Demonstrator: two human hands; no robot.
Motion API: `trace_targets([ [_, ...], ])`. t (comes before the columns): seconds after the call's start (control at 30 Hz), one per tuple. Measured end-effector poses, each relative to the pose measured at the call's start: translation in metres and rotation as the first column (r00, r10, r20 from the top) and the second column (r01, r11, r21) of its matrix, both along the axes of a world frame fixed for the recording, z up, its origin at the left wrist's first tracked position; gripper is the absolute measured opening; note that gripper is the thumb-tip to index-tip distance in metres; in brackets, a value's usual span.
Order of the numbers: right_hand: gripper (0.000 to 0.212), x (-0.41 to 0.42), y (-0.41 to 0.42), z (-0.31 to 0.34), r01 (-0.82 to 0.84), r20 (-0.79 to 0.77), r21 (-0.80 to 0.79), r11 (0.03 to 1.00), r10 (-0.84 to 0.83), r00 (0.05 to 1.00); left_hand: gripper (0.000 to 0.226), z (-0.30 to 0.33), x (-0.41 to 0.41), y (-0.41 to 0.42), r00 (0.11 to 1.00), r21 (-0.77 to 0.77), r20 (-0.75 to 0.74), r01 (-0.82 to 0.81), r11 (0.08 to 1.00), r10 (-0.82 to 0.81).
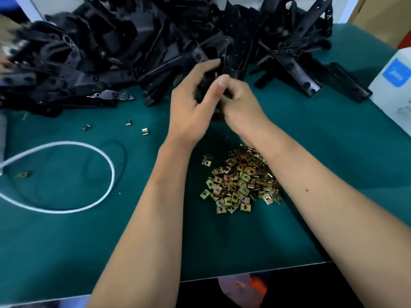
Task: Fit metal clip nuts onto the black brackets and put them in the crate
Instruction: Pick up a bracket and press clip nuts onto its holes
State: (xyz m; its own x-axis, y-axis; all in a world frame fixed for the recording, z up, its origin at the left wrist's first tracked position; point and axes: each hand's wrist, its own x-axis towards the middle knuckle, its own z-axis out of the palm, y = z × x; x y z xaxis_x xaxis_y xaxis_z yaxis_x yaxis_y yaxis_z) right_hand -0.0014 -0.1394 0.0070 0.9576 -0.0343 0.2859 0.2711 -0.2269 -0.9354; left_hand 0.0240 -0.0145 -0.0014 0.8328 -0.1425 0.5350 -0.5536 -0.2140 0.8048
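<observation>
Both hands meet over the middle of the green table, just in front of a big heap of black brackets [115, 52]. My left hand [191, 105] and my right hand [239, 101] both hold one black bracket [231, 65] that stands upright between them. My right thumb presses near its lower part, where the fingers hide any clip nut. A pile of brass-coloured metal clip nuts [240, 181] lies on the table below my wrists. The crate is out of view.
Three loose clip nuts [144, 131] lie left of my hands, another [22, 174] near the left edge. A white cable [97, 156] loops across the left half. A white box [393, 85] stands at the right. The table's front edge [244, 273] runs along the bottom.
</observation>
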Motion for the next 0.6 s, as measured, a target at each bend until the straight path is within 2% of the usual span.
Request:
trace_targets([
  [0.07,0.028,0.0,-0.005,-0.001,0.066,-0.008,-0.182,0.981,-0.069,0.998,0.042,-0.003,0.002,0.0,0.994,0.092,0.064,-0.097,0.991,0.092],
  [0.17,0.032,-0.005,-0.019,-0.002,0.134,-0.022,-0.425,0.895,-0.158,0.987,0.047,-0.007,0.003,0.005,0.977,0.068,-0.005,-0.211,0.975,0.212],
  [0.23,0.026,-0.01,-0.027,0.0,0.044,-0.006,-0.568,0.822,-0.058,0.998,0.048,-0.009,0.006,0.007,0.96,0.063,-0.02,-0.278,0.959,0.279],
  [0.27,0.023,-0.014,-0.029,0.003,-0.085,-0.054,-0.633,0.77,0.066,0.996,0.049,-0.009,0.006,0.007,0.955,0.081,-0.018,-0.295,0.952,0.297],
  [0.33,0.023,-0.022,-0.027,0.003,-0.367,-0.213,-0.663,0.652,0.306,0.928,0.049,-0.011,0.007,0.006,0.95,0.159,-0.05,-0.296,0.942,0.308],
  [0.37,0.026,-0.025,-0.024,0.002,-0.44,-0.254,-0.666,0.603,0.371,0.893,0.048,-0.012,0.007,0.005,0.947,0.217,-0.078,-0.29,0.932,0.312],
  [0.47,0.025,-0.024,-0.018,-0.004,-0.457,-0.261,-0.7,0.548,0.399,0.879,0.045,-0.015,0.011,0.006,0.923,0.356,-0.173,-0.268,0.895,0.345],
  [0.6,0.013,-0.025,-0.018,-0.004,-0.482,-0.243,-0.671,0.563,0.447,0.861,0.039,-0.018,0.015,0.008,0.923,0.341,-0.205,-0.246,0.907,0.327],
])
